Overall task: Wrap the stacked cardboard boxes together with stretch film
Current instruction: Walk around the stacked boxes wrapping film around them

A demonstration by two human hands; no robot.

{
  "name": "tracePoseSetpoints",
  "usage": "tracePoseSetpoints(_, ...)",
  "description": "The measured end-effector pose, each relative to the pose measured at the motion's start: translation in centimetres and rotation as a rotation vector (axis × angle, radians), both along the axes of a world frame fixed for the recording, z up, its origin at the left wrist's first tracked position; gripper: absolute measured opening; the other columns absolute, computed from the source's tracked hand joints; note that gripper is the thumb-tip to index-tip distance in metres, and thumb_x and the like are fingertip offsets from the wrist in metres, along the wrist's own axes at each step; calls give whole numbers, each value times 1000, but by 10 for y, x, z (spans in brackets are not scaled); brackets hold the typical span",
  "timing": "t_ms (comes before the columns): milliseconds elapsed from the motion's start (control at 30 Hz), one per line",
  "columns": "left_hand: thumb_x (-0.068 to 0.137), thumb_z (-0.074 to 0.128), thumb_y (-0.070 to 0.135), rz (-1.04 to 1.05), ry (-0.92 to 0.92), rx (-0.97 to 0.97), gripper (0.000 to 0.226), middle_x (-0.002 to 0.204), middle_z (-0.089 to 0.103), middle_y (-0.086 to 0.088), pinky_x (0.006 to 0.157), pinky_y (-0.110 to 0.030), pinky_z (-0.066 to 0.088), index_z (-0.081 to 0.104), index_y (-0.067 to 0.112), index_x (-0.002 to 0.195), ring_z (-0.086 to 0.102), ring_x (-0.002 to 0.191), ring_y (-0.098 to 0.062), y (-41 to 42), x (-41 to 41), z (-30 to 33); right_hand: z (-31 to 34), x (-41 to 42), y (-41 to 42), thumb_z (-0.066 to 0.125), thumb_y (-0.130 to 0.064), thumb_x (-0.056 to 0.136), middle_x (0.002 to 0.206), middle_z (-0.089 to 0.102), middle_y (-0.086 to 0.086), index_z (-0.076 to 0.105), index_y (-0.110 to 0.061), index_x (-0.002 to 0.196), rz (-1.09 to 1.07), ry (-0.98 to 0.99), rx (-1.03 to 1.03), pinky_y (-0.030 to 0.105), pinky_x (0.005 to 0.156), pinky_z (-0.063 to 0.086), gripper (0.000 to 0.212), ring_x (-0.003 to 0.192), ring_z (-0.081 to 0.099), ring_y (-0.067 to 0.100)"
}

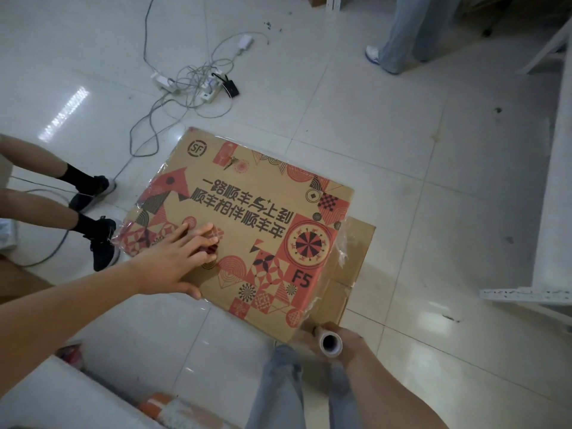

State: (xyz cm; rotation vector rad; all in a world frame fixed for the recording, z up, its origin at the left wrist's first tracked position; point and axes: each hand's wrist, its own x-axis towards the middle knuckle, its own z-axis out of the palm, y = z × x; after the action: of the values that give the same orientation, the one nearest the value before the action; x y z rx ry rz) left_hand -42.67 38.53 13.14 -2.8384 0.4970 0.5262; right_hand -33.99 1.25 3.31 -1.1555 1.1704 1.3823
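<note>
On the shiny white floor [387,144], right in the middle, the stacked boxes are sitting. The top box [247,218] is brown with red and black pictures and big black letters. A plain brown box [356,261] is lying under it and is sticking out at about 4 o'clock. Clear stretch film [343,252] is lying over the top box and is crinkling along its edges.

I am pressing my left hand [176,258] flat on the top box, at its 8 o'clock corner. My fingers are lying straight and spread a little, and my thumb is hanging over the near edge.

I am holding the film roll [330,343] in my right hand [346,348], at 5 o'clock from the boxes. My fingers are curling around the roll, and its open end is pointing up at me.

At 12 o'clock, white cables and power strips [198,82] are lying in a tangle. At 9 o'clock, someone in black shoes [99,218] is standing. At 1 o'clock, another person in light trousers [405,32] is standing. My own legs [278,391] are showing at 6 o'clock.
</note>
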Motion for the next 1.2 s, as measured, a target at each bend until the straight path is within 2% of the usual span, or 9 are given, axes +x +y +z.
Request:
tracePoseSetpoints(133, 78, 21, 81, 37, 2, 37, 79, 130, 49, -12, 114, -48, 11, 49, 18, 117, -8, 146, -24, -7, -2, 5, 7, -5, -5, 44, -12, 100, 80, 53, 12, 53, 1, 106, -146, 3, 44, 24, 37, 51, 18, 70, 52, 25)
tracePoseSetpoints(200, 79, 15, 80, 60, -12, 32, 81, 130, 47, -11, 109, -53, 30, 50, 17, 114, -11, 146, -22, -11, 1, 9, -2, -14, -11, 45, -20, 99, 83, 56, 16, 49, 2, 129, -98, -4, -5, 38, 53, 50, 37, 73, 53, 29)
tracePoseSetpoints(267, 80, 10, 79, 78, -27, 20, 81, 129, 44, -11, 97, -55, 43, 49, 16, 113, -13, 145, -21, -15, 4, 11, -11, -19, -12, 47, -22, 98, 86, 59, 17, 53, 2, 125, -29, -18, -12, 41, 65, 47, 37, 76, 56, 31)
tracePoseSetpoints(433, 81, 8, 78, 83, -54, 50, 87, 126, 53, -13, 90, -55, 49, 58, 13, 111, -15, 145, -21, -20, 7, 11, -52, -27, -14, 50, -25, 96, 115, 60, 25, 50, 7, 131, 85, -24, -28, 47, 101, 41, 47, 99, 54, 34)
tracePoseSetpoints(567, 73, 26, 75, 100, -24, 66, 80, 128, 54, -14, 93, -55, 47, 61, 12, 110, -20, 144, -20, -22, 4, 12, -27, -33, -7, 48, -26, 98, 82, 54, 21, 49, 5, 125, 2, 51, -2, 45, 90, 41, 41, 79, 50, 34)
tracePoseSetpoints(767, 70, 36, 74, 128, 14, 40, 76, 128, 52, -15, 92, -56, 45, 53, 13, 112, -19, 144, -20, -25, 5, 15, -42, -49, -10, 54, -23, 96, 65, 61, 21, 55, 9, 97, 15, 118, -19, 44, 72, 53, 32, 68, 51, 35)
tracePoseSetpoints(900, 74, 30, 74, 149, 37, 24, 76, 135, 46, -16, 98, -57, 38, 49, 13, 117, -23, 143, -18, -24, 3, 14, -38, -80, -8, 60, -21, 92, 61, 65, 20, 54, 5, 123, -95, 186, -24, 35, 45, 56, 41, 58, 61, 33)
tracePoseSetpoints(1100, 74, 34, 73, 146, 33, 18, 73, 137, 45, -17, 97, -58, 37, 47, 14, 116, -20, 144, -20, -24, 2, 12, -32, -32, -19, 50, -26, 97, 118, 55, 23, 44, 9, 131, -177, 112, -36, 44, 97, 39, 49, 123, 49, 36)
tracePoseSetpoints(1200, 74, 35, 73, 136, 22, 1, 73, 136, 44, -16, 96, -59, 38, 48, 14, 115, -18, 144, -21, -23, 3, 13, -29, -10, -17, 51, -25, 96, 104, 60, 20, 47, 5, 131, -128, 75, 15, 43, 90, 44, 47, 105, 57, 35)
